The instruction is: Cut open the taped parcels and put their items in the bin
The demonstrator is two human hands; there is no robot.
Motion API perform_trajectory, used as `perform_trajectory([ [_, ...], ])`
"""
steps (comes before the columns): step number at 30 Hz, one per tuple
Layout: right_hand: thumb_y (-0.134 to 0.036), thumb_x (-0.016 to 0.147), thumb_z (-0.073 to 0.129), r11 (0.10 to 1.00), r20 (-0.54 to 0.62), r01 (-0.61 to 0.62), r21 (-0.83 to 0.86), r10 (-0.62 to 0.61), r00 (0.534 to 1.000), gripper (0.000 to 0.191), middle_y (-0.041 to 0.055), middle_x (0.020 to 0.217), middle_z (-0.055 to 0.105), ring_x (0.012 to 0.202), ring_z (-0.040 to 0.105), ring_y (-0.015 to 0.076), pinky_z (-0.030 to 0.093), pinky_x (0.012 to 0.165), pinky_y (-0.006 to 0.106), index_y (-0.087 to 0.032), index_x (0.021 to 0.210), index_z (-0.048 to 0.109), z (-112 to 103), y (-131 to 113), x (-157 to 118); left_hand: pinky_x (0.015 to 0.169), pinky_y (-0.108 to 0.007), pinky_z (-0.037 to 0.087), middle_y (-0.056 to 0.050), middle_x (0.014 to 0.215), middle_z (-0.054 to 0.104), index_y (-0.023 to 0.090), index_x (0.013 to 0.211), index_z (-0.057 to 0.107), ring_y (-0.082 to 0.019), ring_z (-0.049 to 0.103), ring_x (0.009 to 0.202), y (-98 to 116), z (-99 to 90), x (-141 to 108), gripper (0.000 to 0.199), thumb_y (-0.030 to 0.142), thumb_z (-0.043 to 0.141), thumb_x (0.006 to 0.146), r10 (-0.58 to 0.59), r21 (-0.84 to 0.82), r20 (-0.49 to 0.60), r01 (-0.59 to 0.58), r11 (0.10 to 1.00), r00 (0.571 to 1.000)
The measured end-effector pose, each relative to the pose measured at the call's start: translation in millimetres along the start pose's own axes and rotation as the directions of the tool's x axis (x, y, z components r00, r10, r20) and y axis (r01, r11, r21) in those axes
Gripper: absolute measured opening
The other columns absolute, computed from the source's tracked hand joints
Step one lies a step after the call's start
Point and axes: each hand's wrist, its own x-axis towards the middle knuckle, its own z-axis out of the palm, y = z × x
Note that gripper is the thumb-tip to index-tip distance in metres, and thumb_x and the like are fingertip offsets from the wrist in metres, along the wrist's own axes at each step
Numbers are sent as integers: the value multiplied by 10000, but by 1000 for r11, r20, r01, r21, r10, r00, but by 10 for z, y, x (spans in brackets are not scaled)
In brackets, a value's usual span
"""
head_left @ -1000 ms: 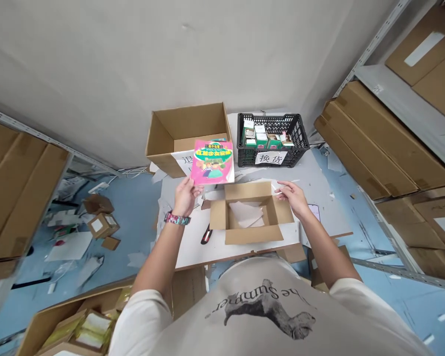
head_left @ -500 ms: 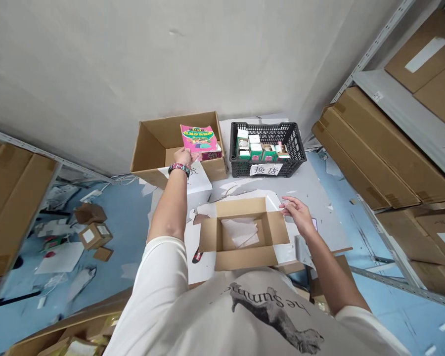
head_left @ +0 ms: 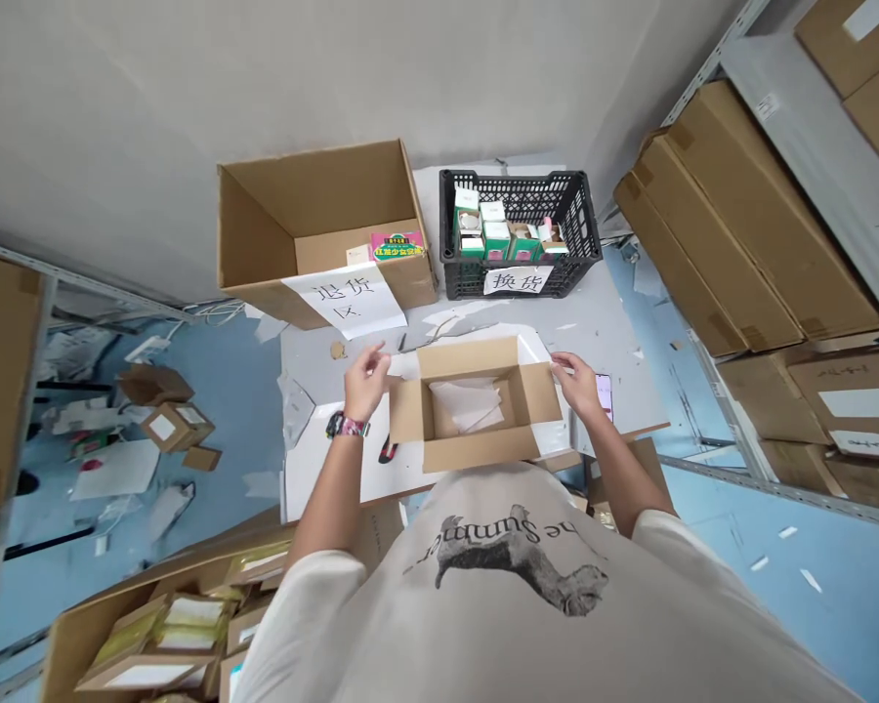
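A small cardboard box (head_left: 476, 454) stands with its flaps spread on the table in front of me, crumpled white paper (head_left: 467, 402) inside. My left hand (head_left: 367, 383) is just beside its left flap, fingers loosely bent and apart, holding nothing. At the opposite side, my right hand (head_left: 575, 379) has its thumb and fingertips on the corner of the right flap. Behind, the pink book (head_left: 397, 246) lies in a large cardboard box (head_left: 256, 303), partly hidden by the front wall. Handwritten paper (head_left: 348, 298) hangs over that wall.
A black plastic crate (head_left: 520, 278) with several green-and-white small boxes (head_left: 496, 239) stands at the back right. On the table are a red-and-black cutter (head_left: 388, 450) and a phone (head_left: 605, 395). Shelves with cartons (head_left: 739, 225) flank the right. Another carton of parcels (head_left: 183, 625) is lower left.
My left hand has let go of the pink book in the large box and come back to the small box's left side. My right hand has closed in on the right flap. The view has tilted down.
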Motion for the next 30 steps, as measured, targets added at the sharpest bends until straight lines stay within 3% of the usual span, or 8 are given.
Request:
perform_trajectory([
  [5,-725,806,845,985,-33,-166,56,168,985,626,119,1240,858,1098,788,312,674,1058,517,-270,1235,825,-25,388,-213,966,-329,653,-139,1368,804,242,1419,736,-255,788,1245,-716,-31,-890,685,633,915,885,-315,-258,-9,302,918,949],
  [10,-904,911,645,895,35,-352,274,356,934,693,99,1264,864,1057,833,274,685,841,396,-307,1240,765,16,578,-503,949,-330,659,-133,1400,816,263,1425,731,-265,782,1274,-909,81,-1366,697,627,943,871,-446,-346,46,433,832,894],
  [13,-1007,927,526,873,109,-359,330,343,933,764,109,1291,879,1165,842,303,692,895,440,-322,1186,744,67,558,-673,1001,-375,676,-138,1381,822,251,1303,756,-277,776,1271,-886,186,-1505,634,620,973,835,-384,-365,122,401,840,915],
  [16,-1062,891,518,857,183,-369,361,323,929,810,121,1298,887,1233,830,334,696,956,518,-329,1154,742,142,480,-814,1030,-409,681,-135,1325,824,251,1268,749,-277,782,1234,-868,281,-1576,650,656,972,811,-316,-372,116,336,865,942],
  [20,-936,858,740,871,215,-333,362,270,939,735,115,1429,865,1314,799,329,681,1068,541,-323,1259,791,259,385,-924,1149,-481,646,-162,1409,808,260,1426,733,-317,757,1354,-855,378,-1660,744,700,930,859,-275,-372,119,299,879,954],
  [23,-796,840,882,935,225,-198,294,133,965,757,113,1676,748,1495,717,335,603,1245,548,-328,1431,820,348,378,-938,1356,-551,505,-184,1619,735,271,1616,683,-373,635,1592,-852,424,-1732,850,705,906,920,-153,-250,196,200,947,969],
  [27,-726,918,871,995,347,48,92,-77,935,715,122,1874,553,1752,494,378,440,1416,560,-298,1490,863,417,482,-897,1481,-568,334,-183,1947,407,230,1833,520,-387,290,1856,-937,400,-1763,968,791,678,1060,12,-41,396,4,999,918],
  [30,-642,1047,737,988,475,154,14,-142,868,557,82,1879,551,1790,450,361,321,1488,570,-314,1472,886,348,621,-853,1512,-584,253,-149,1997,309,216,1833,550,-366,187,1889,-1076,296,-1734,836,698,512,1150,25,58,492,-61,996,870],
])
